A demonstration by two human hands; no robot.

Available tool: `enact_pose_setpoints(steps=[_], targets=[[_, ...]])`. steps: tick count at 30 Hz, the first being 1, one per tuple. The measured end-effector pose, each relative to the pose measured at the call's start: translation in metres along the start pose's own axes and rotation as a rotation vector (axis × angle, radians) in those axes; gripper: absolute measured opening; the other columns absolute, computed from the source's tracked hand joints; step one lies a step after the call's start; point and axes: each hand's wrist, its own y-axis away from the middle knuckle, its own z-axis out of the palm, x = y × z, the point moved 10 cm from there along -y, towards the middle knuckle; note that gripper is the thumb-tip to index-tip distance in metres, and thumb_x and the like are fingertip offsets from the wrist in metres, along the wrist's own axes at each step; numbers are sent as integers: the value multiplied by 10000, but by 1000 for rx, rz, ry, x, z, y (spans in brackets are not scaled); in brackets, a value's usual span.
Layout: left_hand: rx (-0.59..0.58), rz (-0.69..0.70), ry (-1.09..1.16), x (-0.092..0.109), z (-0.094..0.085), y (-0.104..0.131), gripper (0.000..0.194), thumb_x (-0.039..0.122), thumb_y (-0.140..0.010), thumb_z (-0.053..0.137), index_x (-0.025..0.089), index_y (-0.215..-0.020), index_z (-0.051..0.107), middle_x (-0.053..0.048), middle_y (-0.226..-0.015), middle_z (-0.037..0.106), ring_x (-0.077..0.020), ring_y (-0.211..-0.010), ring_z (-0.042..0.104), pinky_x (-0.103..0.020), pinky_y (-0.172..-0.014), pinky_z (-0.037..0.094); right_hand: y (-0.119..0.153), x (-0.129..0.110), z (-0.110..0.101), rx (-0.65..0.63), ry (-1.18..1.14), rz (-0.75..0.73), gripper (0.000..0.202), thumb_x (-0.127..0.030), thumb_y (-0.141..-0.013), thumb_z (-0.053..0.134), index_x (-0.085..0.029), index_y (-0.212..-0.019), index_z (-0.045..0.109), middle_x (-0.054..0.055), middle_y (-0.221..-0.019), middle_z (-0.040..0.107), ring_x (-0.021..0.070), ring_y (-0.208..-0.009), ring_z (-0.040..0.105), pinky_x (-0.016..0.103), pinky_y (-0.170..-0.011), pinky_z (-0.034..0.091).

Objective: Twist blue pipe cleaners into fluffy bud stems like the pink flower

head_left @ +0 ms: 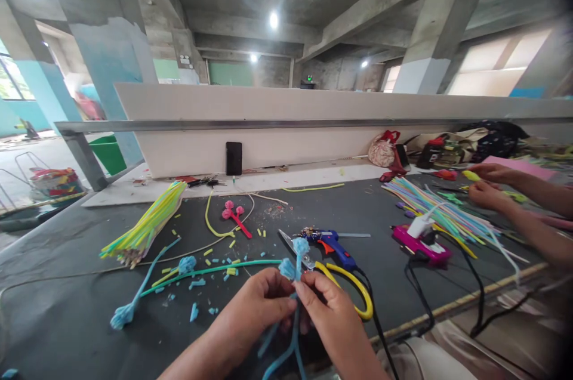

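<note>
Between the fingers of both my hands are blue pipe cleaners (pixel 294 332) topped by two fluffy blue balls (pixel 301 246). My left hand (pixel 257 302) pinches the stems from the left. From the right, my right hand (pixel 329 308) pinches them just below the balls, and loose stem ends hang down beneath. Just beyond my right hand lie yellow-handled scissors (pixel 364 293) and a blue glue gun (pixel 336 246). To the left rest a blue pipe-cleaner piece with a ball end (pixel 123 314), another blue ball (pixel 187 265) and a green pipe cleaner (pixel 250 263).
Cut blue and yellow bits litter the dark table (pixel 80 308). A yellow-green pipe-cleaner bundle (pixel 147 219) lies left, a pastel bundle (pixel 443 207) right. A pink power strip (pixel 421 243) with black cords sits nearby. Another person's hands (pixel 487 189) work at right. A phone (pixel 233 158) leans behind.
</note>
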Motion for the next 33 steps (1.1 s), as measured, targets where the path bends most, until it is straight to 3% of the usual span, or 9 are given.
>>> enact_pose_setpoints(steps=[4, 8, 14, 17, 20, 23, 25, 28, 33], targets=[[97, -49, -103, 0, -12, 1, 147, 227, -709, 652, 127, -714, 544, 15, -564, 557, -77, -487, 468, -209, -510, 360, 1, 10, 10, -137, -289, 93, 258, -425, -736, 677, -173, -743, 623, -37, -535, 564, 100, -476, 499, 212, -499, 406], [104, -23, -128, 6, -14, 5, 154, 235, -694, 664, 130, -716, 555, 45, -556, 498, -49, -458, 377, -186, -455, 272, 3, 14, 19, -226, -519, 188, 298, -413, -645, 772, -147, -711, 655, -27, -603, 557, 77, -495, 455, 207, -495, 391], [97, -24, -111, 4, -15, 4, 249, 343, -686, 707, 130, -741, 591, 48, -556, 494, -49, -466, 342, -183, -452, 245, 1, 15, 18, -236, -505, 178, 273, -376, -641, 783, -140, -679, 652, -33, -583, 511, 81, -510, 406, 217, -503, 364], [127, 5, -163, 5, -18, 1, 206, 326, -709, 680, 138, -685, 600, 43, -532, 498, -66, -476, 376, -194, -489, 305, 2, 15, 20, -248, -478, 160, 283, -395, -661, 765, -139, -675, 644, -30, -601, 511, 86, -526, 399, 221, -513, 345], [306, 236, -361, 36, -29, 13, 93, 242, -681, 693, 169, -674, 635, -13, -672, 595, -148, -657, 522, -252, -652, 408, 2, 12, 17, -221, -434, 117, 279, -396, -681, 748, -147, -653, 627, -37, -593, 496, 89, -539, 384, 220, -531, 326], [543, 550, -618, 81, -28, 51, 34, 196, -686, 694, 219, -708, 684, -56, -810, 633, -215, -839, 548, -303, -809, 394, 2, 2, 12, -170, -440, 66, 233, -375, -698, 736, -170, -682, 628, -31, -639, 522, 111, -604, 428, 233, -612, 366], [522, 617, -692, 92, -15, 67, 46, 199, -722, 669, 238, -711, 691, -57, -771, 648, -211, -788, 558, -304, -786, 402, 3, -11, 10, -134, -426, 4, 196, -358, -711, 726, -186, -712, 633, -18, -692, 543, 140, -685, 474, 266, -707, 397], [483, 575, -655, 90, -7, 75, 73, 203, -727, 663, 241, -782, 693, -59, -818, 686, -217, -799, 584, -306, -778, 418, 8, -34, 10, -82, -333, -116, 175, -350, -718, 711, -195, -703, 633, -6, -749, 533, 168, -756, 494, 290, -750, 406], [506, 337, -392, 61, -18, 70, 55, 201, -725, 635, 194, -780, 630, -28, -777, 653, -178, -743, 581, -273, -700, 442, 20, -67, 13, -7, -103, -256, 131, -313, -723, 675, -196, -674, 642, 34, -926, 555, 201, -887, 519, 291, -783, 399]])
